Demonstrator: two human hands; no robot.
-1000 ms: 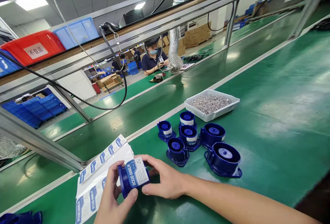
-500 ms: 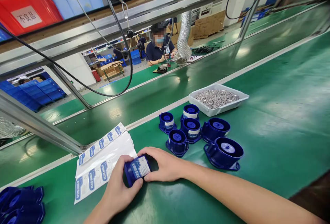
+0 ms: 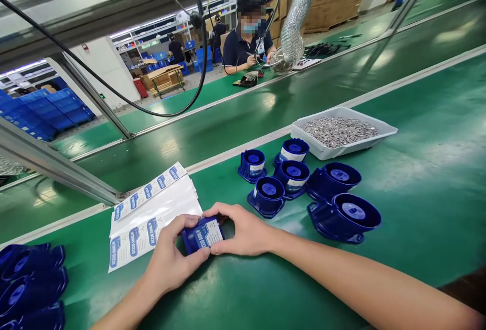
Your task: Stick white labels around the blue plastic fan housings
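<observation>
A blue plastic housing (image 3: 192, 239) with a white-and-blue printed label (image 3: 212, 231) on its side is held between both hands, just above the green work surface. My left hand (image 3: 172, 251) is closed around its left end, thumb along the lower edge. My right hand (image 3: 245, 231) grips the right end, its thumb and index finger at the label's edge. Behind my left hand lies a sheet of the same labels (image 3: 167, 201), partly stripped to bare white backing. To the right of my hands stand several round blue housings (image 3: 269, 196), some with labels visible.
A white tray (image 3: 322, 154) of small metal parts sits at the back right. More blue housings (image 3: 32, 284) cluster at the left edge. A metal post (image 3: 61, 160) rises behind the sheet, and a black cable (image 3: 152, 112) hangs above. A co-worker (image 3: 248, 41) sits across the line.
The camera view has shifted, bringing more of the left housings into sight. Both hands keep hold of the blue housing, with little change in their grip.
</observation>
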